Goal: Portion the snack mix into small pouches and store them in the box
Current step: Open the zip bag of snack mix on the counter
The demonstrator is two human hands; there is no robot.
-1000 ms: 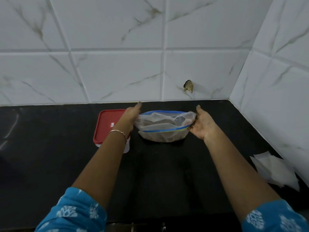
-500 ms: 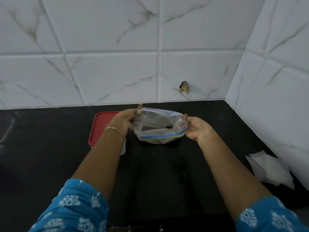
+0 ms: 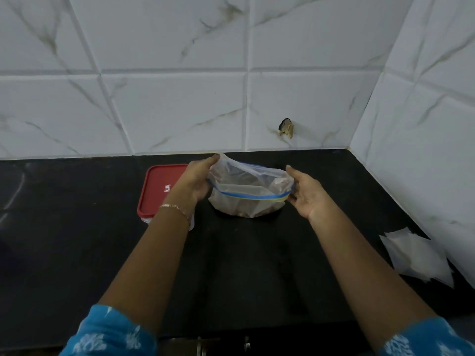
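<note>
Head camera: left hand (image 3: 195,181) and right hand (image 3: 307,194) each pinch one end of the blue-zipped snack bag (image 3: 246,186) between them; red-lidded box (image 3: 159,186) beside the left wrist, pouches (image 3: 416,255) well off the right.

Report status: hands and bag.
Left hand and right hand each grip an end of the zip bag. Red-lidded box closed, partly behind left wrist. Small pouches lie far right.
</note>
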